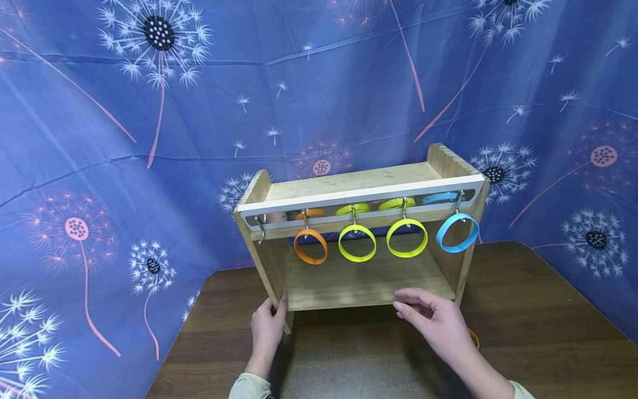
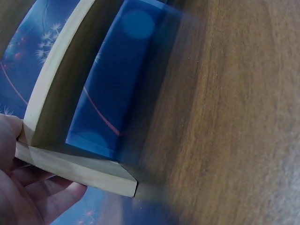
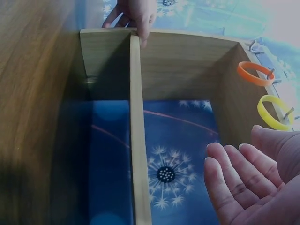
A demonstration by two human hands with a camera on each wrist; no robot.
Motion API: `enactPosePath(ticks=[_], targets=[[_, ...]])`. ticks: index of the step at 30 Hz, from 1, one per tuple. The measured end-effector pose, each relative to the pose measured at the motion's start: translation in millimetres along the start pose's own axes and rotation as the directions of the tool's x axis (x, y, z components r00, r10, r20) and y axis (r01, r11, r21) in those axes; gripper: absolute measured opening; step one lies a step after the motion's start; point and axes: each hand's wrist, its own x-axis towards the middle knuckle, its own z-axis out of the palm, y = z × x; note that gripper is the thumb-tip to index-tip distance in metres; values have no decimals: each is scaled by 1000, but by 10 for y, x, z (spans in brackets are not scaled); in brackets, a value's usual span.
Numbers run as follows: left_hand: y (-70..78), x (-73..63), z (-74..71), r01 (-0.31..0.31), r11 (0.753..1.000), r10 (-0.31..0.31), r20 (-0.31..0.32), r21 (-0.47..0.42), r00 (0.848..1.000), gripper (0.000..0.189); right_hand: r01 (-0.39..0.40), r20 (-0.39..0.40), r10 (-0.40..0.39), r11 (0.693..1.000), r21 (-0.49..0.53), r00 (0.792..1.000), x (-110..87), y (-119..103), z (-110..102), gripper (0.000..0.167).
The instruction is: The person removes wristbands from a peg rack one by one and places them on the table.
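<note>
Apparently to steady it, the left hand [image 1: 267,330] grips the side panel [image 1: 275,260] of a wooden rack [image 1: 359,193]; front hooks [image 1: 260,230] let four rings [image 1: 357,259] hang clear. The right hand [image 1: 438,321], holding nothing, fingers loosely curved, hovers near the lower shelf [image 1: 339,285]. An orange ring [image 1: 474,338] lies half-hidden on the brown desk [image 1: 548,310], before blue dandelion-patterned cloth [image 1: 209,138].

And it's wood on the shelf [image 1: 366,280], matt and smooth, the grain clearly showing! Wood grain on the table [image 1: 528,310] too, with a soft sheen. Now shiny metal hooks [image 1: 260,228], a mirror-glossy strip [image 1: 330,211], smooth rings [image 1: 358,259], plastic or rubber, can't tell which, and creased cloth for the drape [image 1: 299,100].
</note>
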Motion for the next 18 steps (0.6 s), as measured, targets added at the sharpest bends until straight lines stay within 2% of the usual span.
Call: enactPosePath(ticks=[9,18], targets=[[-26,3,11,-7,1000,7,-10,4,1000,32,37,18,-38,998,54,999,54,-125,60,20],[-23,-5,10,-6,1000,6,-17,-11,1000,33,53,36,-55,997,61,998,118,-227,117,20]])
